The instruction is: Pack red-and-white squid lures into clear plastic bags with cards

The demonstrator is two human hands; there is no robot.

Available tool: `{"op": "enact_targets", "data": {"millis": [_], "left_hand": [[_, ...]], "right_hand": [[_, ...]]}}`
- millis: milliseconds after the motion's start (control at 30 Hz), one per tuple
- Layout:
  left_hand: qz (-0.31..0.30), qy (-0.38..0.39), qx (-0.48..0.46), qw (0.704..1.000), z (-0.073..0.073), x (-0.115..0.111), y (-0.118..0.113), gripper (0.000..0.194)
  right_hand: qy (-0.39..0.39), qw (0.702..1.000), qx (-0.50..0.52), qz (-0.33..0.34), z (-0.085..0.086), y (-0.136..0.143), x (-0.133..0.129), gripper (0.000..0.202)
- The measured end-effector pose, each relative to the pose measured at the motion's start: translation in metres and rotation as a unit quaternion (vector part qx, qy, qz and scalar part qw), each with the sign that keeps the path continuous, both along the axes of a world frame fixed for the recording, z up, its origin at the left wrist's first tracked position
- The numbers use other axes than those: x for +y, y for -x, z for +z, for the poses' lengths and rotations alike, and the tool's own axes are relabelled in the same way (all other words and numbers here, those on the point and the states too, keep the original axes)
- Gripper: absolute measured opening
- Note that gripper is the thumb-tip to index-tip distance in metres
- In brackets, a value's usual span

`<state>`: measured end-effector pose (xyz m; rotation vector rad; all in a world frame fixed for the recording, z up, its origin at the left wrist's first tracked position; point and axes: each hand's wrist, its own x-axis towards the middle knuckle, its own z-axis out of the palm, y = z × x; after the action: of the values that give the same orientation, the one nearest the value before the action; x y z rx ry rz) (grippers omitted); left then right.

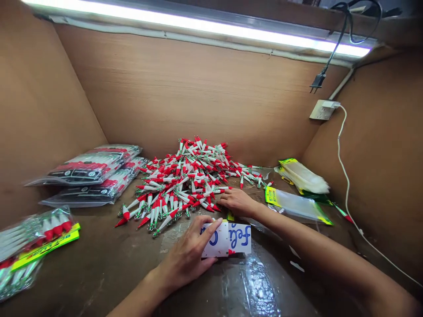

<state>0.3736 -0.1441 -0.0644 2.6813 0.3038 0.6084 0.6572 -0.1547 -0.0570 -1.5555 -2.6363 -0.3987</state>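
Currently the left hand (pixel 187 257) pins a white card with blue lettering (pixel 228 240) to the brown work surface (pixel 109 259), thumb laid over the card's upper left corner, fingers closed against its left edge. Just beyond, the right hand (pixel 236 201) rests palm-down at the near edge of a pile of red-and-white squid jigs (pixel 185 180), fingertips among them; whether it grasps one cannot be determined. Empty clear sleeves with yellow headers (pixel 295 204) lie right of that hand. Filled packs (pixel 94 169) are stacked far left.
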Motion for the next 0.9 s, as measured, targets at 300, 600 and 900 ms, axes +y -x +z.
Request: {"op": "enact_targets", "data": {"millis": [300,600,900], "left_hand": [[-0.026,0.018,0.047,0.998,-0.016,0.006,0.002,0.101],[-0.026,0.03,0.071,0.997,-0.01,0.01,-0.001,0.096],[-0.027,0.019,0.096,0.995,-0.005,0.013,-0.002,0.089]], "right_hand": [[-0.215,0.826,0.495,-0.162,0.02,-0.028,-0.059,0.02],[-0.064,0.664,0.71,-0.227,-0.015,-0.005,-0.146,0.029],[-0.016,0.592,0.788,-0.168,-0.021,0.015,-0.149,0.046]]}}
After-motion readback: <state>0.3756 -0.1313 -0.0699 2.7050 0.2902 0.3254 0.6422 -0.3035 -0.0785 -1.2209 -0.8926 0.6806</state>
